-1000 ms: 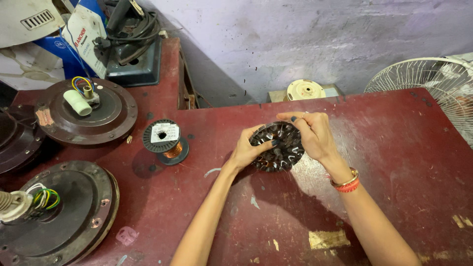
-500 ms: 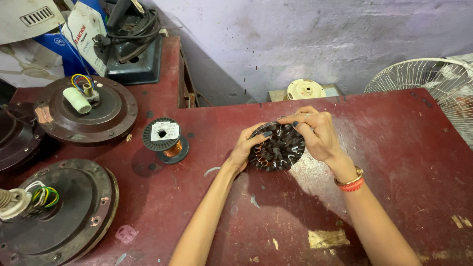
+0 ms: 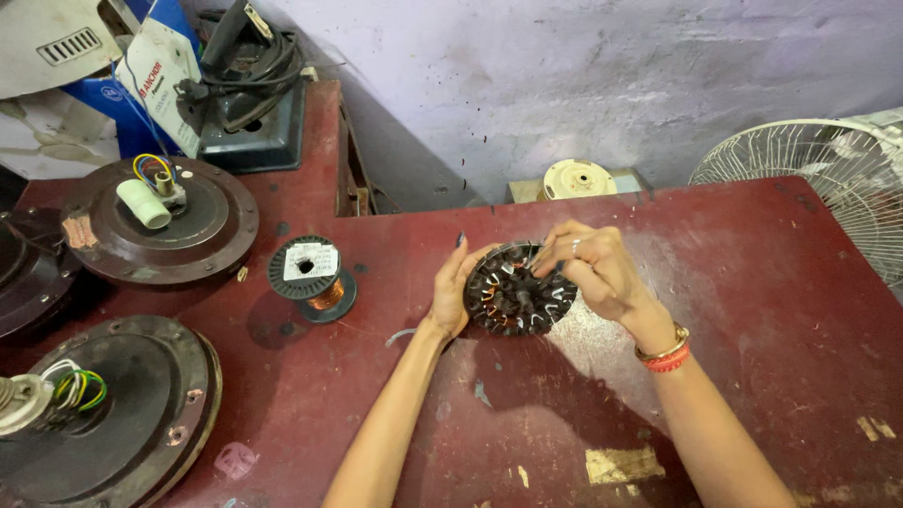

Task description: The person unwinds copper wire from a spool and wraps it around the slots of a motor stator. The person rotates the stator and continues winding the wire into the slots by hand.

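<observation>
A round dark fan stator (image 3: 519,293) with slotted teeth and copper windings is held tilted above the dark red table (image 3: 752,310). My left hand (image 3: 453,292) cups its left rim from behind. My right hand (image 3: 593,268) grips its upper right edge, fingers pinched at the slots near the top. A gold and red bangle sits on my right wrist.
A spool of copper wire (image 3: 310,277) stands left of the stator. Two round brown fan motor housings (image 3: 165,221) (image 3: 113,409) with coloured wires lie at the left. A white fan guard (image 3: 828,179) stands at the right edge. Boxes and a dark tool (image 3: 254,103) crowd the back left.
The stator has been lifted and tipped more upright toward me. My right fingers have moved onto its upper rim; the left hand stays on the left edge.
</observation>
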